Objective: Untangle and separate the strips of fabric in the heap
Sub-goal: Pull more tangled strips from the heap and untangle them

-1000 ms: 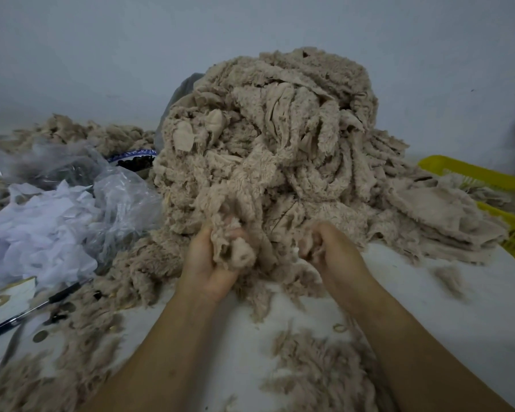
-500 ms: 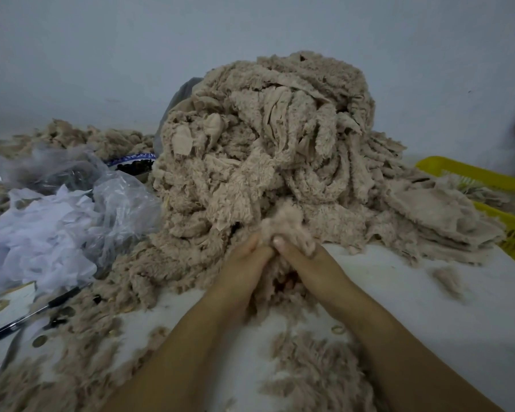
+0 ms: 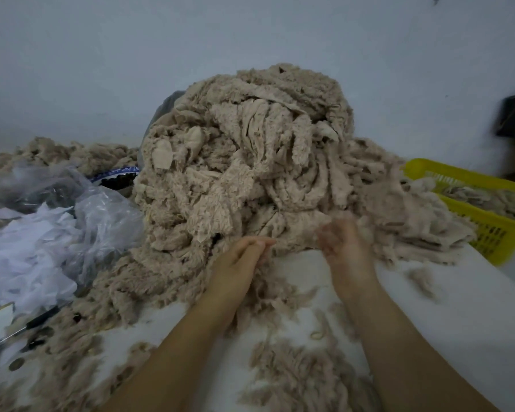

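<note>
The left hand lies at the foot of the heap, its fingers laid together and the thumb closed against them, pinching the lower edge of the fabric. The right hand is just beside it but apart from it, pushed into the same edge. It is smeared by motion, so I cannot tell whether it grips a tuft or only rakes through the pile. A short band of cloth seems to run between the two hands.

The heap rises directly beyond them on the white table. It is a tall mound of beige fleecy strips, looped over one another and spilling right toward a yellow basket that holds more of the same stuff. Loose tufts lie on the table between the forearms.

The strips look light, limp and soft. The nap probably clings strip to strip (and sheds, judging by the fluff lying about). A free end low on the mound, or a flat smooth-backed stretch, looks like the best place to take hold. From there the strip would be drawn out slowly along its length while the other hand steadies the mass. A sharp tug would likely drag the whole mound or tighten a knot.

To the left lie clear plastic bags of white scraps, with a pen in front of them.
</note>
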The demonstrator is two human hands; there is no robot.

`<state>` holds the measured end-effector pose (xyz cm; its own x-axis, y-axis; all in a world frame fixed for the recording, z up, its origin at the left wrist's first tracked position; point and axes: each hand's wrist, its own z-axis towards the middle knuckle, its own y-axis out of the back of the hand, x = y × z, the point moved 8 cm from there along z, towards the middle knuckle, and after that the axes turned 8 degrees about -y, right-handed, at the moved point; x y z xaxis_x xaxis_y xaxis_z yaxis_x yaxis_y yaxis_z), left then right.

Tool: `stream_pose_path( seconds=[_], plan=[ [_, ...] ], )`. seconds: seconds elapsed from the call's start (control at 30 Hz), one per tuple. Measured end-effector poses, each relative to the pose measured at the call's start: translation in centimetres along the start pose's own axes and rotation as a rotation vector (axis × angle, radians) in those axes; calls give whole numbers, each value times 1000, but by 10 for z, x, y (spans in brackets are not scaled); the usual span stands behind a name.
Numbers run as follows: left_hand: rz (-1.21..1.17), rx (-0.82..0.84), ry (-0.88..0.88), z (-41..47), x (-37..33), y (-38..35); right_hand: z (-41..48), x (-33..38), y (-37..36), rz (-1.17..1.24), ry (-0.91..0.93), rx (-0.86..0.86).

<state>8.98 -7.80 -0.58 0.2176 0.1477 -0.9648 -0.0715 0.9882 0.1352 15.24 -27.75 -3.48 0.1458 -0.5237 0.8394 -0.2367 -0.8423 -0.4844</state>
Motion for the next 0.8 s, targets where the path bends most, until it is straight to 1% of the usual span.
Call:
stream_pose_path(
  seconds=[0.07, 0.13, 0.2, 0.3, 0.37, 0.47, 0.53, 0.6, 0.7, 0.8],
  plan=[
    [153, 57, -28, 9, -8, -11, 1, -8, -8, -249, 53, -57],
    [299, 130, -57, 22, -11, -27, 4, -9, -11, -375, 71, -102],
    [425, 171, -136, 38, -16, -47, 10, -7, -4, -391, 39, -171],
    [690, 225, -347, 68, -28, -86, 17, 2, 8, -366, -11, -266],
    [863, 311, -397, 89, -27, -113, 23, 9, 12, -382, -7, -274],
    [1145, 478, -446, 116, -14, -144, 27, 15, 17, -424, 50, -252],
    [1247, 552, -404, 131, 1, -150, 28, 15, 17, -449, 88, -201],
    [1269, 565, -300, 142, 19, -140, 28, 12, 15, -411, 100, -143],
    [1233, 460, -217, 149, 39, -104, 32, 13, 18, -461, 115, -170],
    [1163, 345, -149, 149, 51, -65, 45, 8, 23, -349, -30, -153]
  ],
)
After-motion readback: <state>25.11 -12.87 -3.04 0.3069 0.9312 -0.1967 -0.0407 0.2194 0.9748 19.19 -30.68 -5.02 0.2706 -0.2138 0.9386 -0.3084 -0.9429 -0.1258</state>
